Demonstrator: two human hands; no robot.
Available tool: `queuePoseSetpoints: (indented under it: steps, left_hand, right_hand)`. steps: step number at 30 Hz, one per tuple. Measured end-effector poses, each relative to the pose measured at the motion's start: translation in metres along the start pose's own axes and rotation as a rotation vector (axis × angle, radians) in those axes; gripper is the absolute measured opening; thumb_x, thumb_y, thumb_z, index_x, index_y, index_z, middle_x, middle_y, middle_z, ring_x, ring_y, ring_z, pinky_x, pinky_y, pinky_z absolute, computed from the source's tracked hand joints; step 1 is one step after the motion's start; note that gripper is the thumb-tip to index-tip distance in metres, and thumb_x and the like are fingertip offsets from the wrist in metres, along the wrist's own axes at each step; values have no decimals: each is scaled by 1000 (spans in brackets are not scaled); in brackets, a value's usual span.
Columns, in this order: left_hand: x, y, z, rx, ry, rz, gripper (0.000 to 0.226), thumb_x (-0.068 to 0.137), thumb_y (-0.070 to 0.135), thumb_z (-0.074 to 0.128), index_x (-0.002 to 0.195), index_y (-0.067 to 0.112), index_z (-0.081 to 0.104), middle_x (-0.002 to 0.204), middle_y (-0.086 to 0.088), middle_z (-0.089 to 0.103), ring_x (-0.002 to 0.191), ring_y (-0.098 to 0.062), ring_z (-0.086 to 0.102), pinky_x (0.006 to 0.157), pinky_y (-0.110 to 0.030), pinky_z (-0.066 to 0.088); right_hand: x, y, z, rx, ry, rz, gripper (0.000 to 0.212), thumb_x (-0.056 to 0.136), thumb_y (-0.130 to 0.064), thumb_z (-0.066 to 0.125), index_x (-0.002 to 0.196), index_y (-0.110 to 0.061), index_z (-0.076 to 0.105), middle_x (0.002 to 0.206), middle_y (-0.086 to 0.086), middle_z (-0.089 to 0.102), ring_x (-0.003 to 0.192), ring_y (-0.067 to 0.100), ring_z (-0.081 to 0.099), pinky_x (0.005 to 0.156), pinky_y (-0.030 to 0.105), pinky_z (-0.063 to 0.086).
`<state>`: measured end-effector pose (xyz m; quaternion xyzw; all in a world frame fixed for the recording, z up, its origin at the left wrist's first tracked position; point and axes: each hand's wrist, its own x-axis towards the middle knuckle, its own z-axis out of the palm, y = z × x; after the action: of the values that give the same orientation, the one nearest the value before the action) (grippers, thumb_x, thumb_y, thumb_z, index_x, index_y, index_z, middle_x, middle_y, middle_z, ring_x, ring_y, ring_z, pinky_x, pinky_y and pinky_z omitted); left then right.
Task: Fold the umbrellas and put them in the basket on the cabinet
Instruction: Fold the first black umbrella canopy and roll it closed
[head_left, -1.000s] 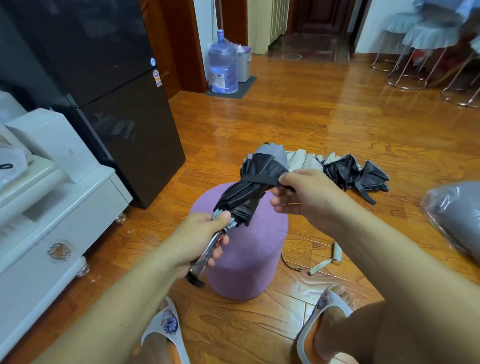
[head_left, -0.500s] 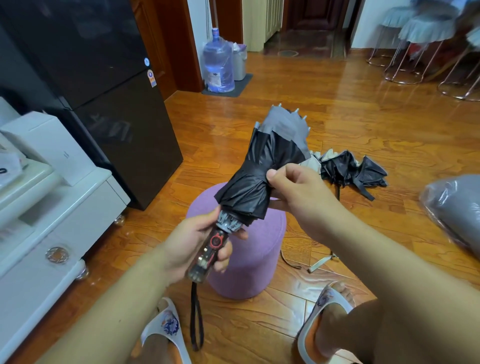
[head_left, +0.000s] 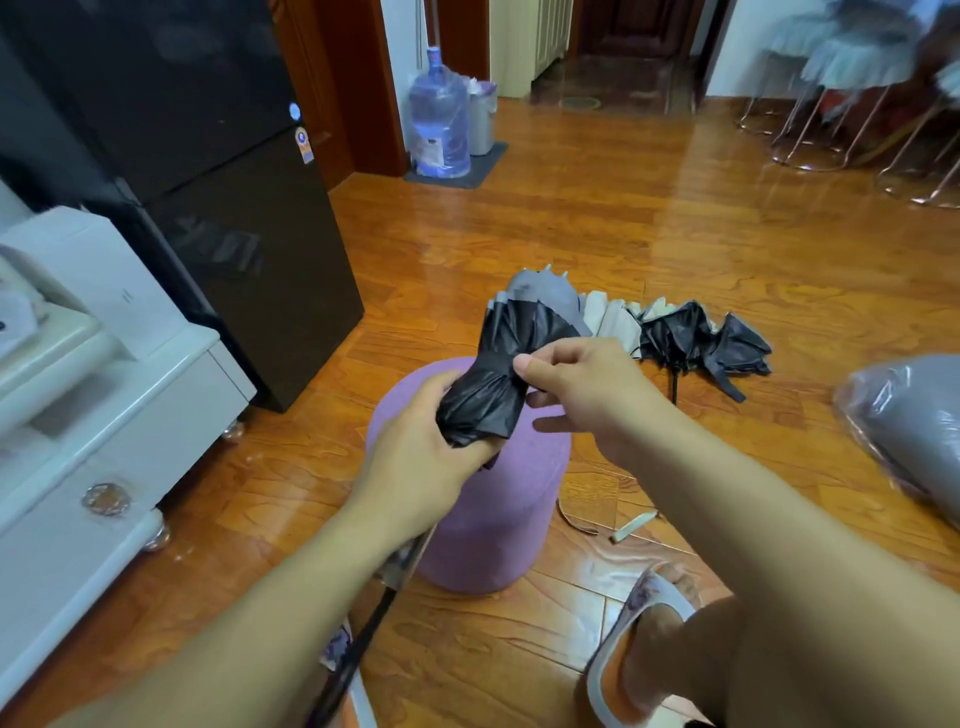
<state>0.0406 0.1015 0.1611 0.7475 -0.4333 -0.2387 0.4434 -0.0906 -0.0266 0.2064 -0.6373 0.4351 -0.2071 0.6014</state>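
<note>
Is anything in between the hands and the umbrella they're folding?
No. The left hand already grips the black umbrella around its lower canopy, and the right hand pinches the fabric at its middle. Both touch it directly. The basket is not in view.

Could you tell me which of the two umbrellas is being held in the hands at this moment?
The black-and-grey umbrella over the purple stool, gripped by the left hand and right hand. The other umbrella lies untouched on the floor.
</note>
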Motion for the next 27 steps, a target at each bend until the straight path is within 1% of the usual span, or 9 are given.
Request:
queuePoseSetpoints:
  steps: [2,4,7,9,10,13,17,23,27]
  left_hand:
    - [-2,1,5,-102,-10,-36,51,83,21,82,127,33,61,106,17,74,92,-1,71,76,-21,54]
    - [-4,2,10,-206,-23,-102,43,84,17,82,120,30,64,94,8,76,67,-9,70,59,-27,53]
    - [-2,-1,8,-199,-4,-113,36,85,16,81,116,28,67,89,8,76,65,-12,70,58,-29,53]
    - [-3,0,7,-303,-51,-157,26,89,16,78,113,22,69,77,1,71,48,-21,59,46,-30,48]
    - [-3,0,7,-362,-80,-177,22,91,16,77,112,19,69,73,-4,68,43,-23,54,42,-29,45]
    - [-4,0,8,-467,-121,-199,18,92,14,74,109,13,69,66,-7,64,40,-23,50,41,-26,44]
    - [-6,1,7,-461,-142,-134,20,91,11,75,109,18,71,68,-2,66,43,-18,53,41,-28,46]
    - [-8,6,8,-404,-113,-84,29,88,10,78,115,18,69,78,-1,71,47,-12,56,43,-27,46]
    - [-11,11,8,-419,-100,-73,28,88,7,77,112,19,69,73,1,69,47,-10,56,42,-27,46]
  right_hand:
    - [3,-2,-3,-23,34,-11,20,94,-19,72,90,2,72,78,8,68,67,16,63,57,28,57]
    - [3,-1,-2,9,41,3,18,92,-15,73,85,2,71,74,9,66,62,15,63,60,28,60]
    - [3,-1,-6,168,-15,71,13,92,-10,72,85,0,68,73,9,65,60,16,63,66,31,63]
    - [2,1,-7,252,-62,110,10,93,-9,71,90,-1,68,71,7,65,61,16,65,66,30,63]
    - [1,2,-7,290,-76,118,9,94,-9,70,90,-1,68,70,7,65,61,15,65,64,29,62]
    - [1,4,-6,348,-66,63,7,92,-5,71,89,-1,66,70,8,66,61,15,67,60,25,59]
    - [0,6,-9,322,-38,-9,10,90,-4,73,89,0,64,69,9,67,61,17,68,60,26,60]
    - [-2,9,-17,381,-99,57,5,92,-7,71,89,-5,67,74,8,69,67,15,68,62,25,58]
    - [-2,11,-14,409,-102,83,16,90,-11,74,80,-11,62,72,4,68,64,12,65,60,24,56]
